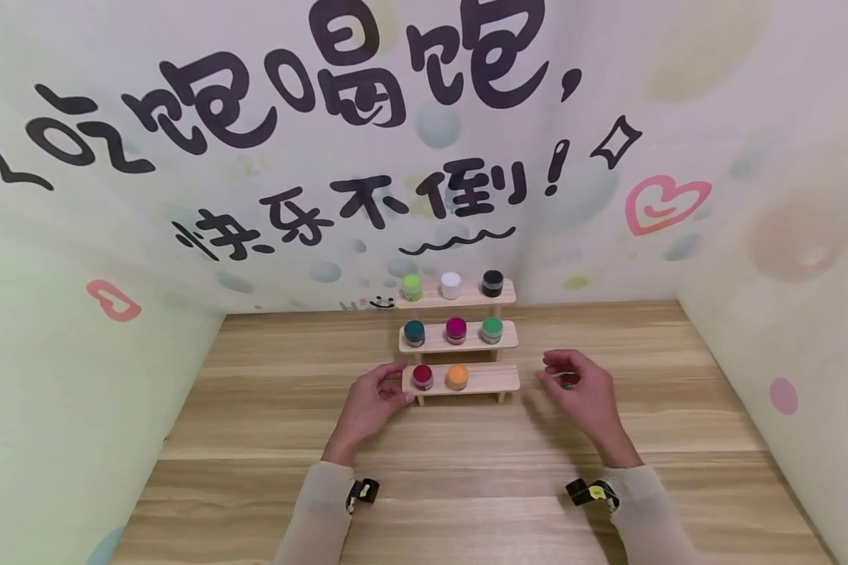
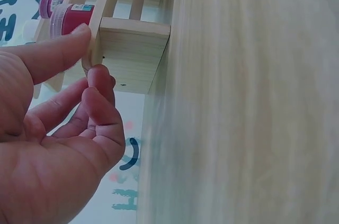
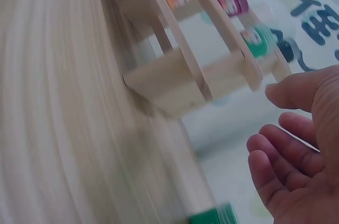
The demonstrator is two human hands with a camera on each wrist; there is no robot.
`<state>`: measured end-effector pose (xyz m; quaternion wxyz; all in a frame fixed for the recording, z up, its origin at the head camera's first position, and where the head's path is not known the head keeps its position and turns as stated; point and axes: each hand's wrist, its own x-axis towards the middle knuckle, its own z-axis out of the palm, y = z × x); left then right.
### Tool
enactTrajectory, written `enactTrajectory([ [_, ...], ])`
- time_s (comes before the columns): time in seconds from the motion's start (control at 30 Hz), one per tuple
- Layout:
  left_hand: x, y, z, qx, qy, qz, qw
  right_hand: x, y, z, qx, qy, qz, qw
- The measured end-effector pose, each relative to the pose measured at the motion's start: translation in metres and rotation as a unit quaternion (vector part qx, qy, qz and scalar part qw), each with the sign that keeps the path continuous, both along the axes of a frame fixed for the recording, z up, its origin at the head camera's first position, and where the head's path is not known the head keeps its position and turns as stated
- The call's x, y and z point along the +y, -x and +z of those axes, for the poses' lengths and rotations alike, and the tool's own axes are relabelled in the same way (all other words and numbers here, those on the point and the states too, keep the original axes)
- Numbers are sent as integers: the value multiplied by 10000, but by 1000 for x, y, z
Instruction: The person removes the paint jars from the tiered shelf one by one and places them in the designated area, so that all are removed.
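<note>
A three-tier wooden display rack (image 1: 491, 380) bears several small paint jars. My left hand (image 1: 371, 402) pinches the left end of its lowest shelf, thumb above and fingertips under the edge, close to a dark red jar (image 2: 78, 18). An orange jar (image 1: 457, 377) stands to the right of the red one. My right hand (image 1: 585, 396) is off the rack's right end, fingers loosely bent and nothing between thumb and fingers. Mostly hidden behind that hand in the head view, a green jar (image 3: 214, 216) shows partly at the bottom of the right wrist view.
Teal (image 1: 414, 333), magenta (image 1: 455, 330) and green jars stand on the middle shelf. Light green (image 1: 412, 287), white (image 1: 450, 286) and black (image 1: 492, 283) ones are on the top shelf. A printed backdrop (image 1: 367, 259) rises behind the wood-grain table (image 1: 459, 486).
</note>
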<state>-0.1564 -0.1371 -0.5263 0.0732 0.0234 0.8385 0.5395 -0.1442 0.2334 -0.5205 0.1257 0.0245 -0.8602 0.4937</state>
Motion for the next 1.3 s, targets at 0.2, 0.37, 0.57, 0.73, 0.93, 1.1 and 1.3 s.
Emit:
enactTrajectory([
  [0.2, 2, -3, 0, -28, -13, 79, 10000, -21, -2, 0, 165, 240, 200, 9994],
  [0.37, 6, -6, -4, -120, -16, -21, 9999, -35, -6, -1, 125, 263, 310, 9991],
  [0.57, 3, -1, -7, -19, -14, -5, 10000, -61, -3, 0, -7, 327, 536, 9980],
  [0.73, 0, 1, -5, 13, 18, 7, 10000, -81, 0, 2, -6, 388, 710, 9967],
  [0.93, 2, 3, -1, -2, 118, -27, 9999, -93, 2, 3, -120, 295, 735, 9968],
  [1.1, 3, 3, 1, -12, 150, -21, 9999, -97, 3, 3, -235, 116, 832, 9962],
  [1.3, 1, 0, 3, 18, 18, -25, 10000, -103, 7, -1, -229, -101, 1039, 9943],
])
